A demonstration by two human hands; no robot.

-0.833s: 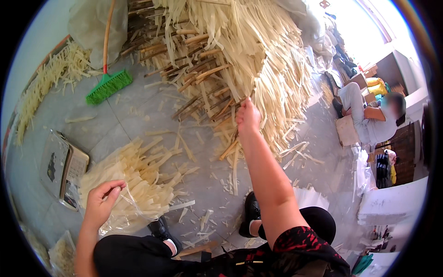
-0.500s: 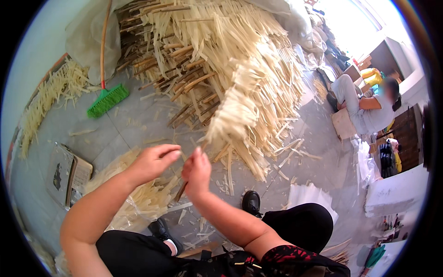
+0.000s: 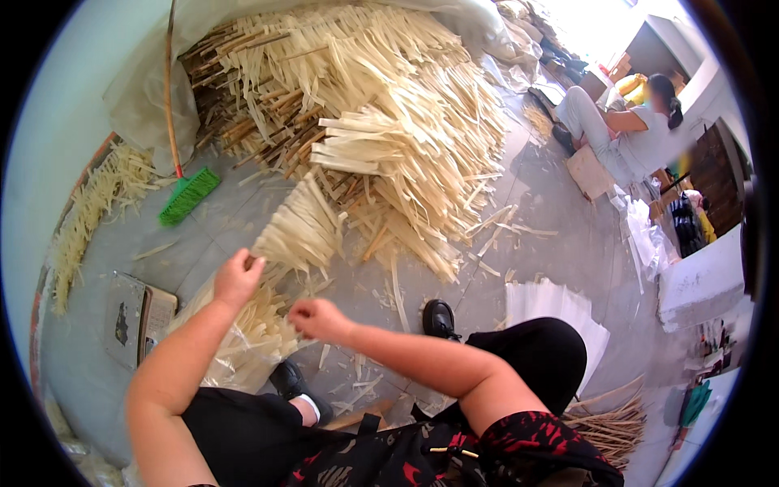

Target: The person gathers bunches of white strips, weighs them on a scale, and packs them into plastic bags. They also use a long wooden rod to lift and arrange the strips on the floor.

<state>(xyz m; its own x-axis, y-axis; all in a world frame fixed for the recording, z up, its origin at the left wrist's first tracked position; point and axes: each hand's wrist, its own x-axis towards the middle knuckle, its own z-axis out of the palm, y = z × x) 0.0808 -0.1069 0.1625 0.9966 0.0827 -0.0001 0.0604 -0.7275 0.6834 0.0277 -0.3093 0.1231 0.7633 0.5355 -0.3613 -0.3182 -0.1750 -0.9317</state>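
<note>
My left hand (image 3: 238,278) is closed, its fingertips pinching the end of a stick fringed with pale strips (image 3: 302,229). The fringe fans out up and to the right, toward a big pile of such fringed sticks (image 3: 406,130) on the floor. Apart from it and lower right, my right hand (image 3: 319,320) has its fingers curled in; what they hold, if anything, I cannot make out. Below my hands, a clear plastic sheet or bag with loose pale strips (image 3: 243,345) lies between my left leg and the pile.
A green broom (image 3: 188,195) leans at the left, near more strips (image 3: 97,211) along the wall. A flat metal case (image 3: 142,316) lies left. White sheets (image 3: 556,312) and bare sticks (image 3: 608,426) lie right. Another person (image 3: 621,134) sits at far right.
The fringed stick has passed from my right hand to my left and swung down to the left. My right hand has moved down and left, away from it. The view has shifted slightly.
</note>
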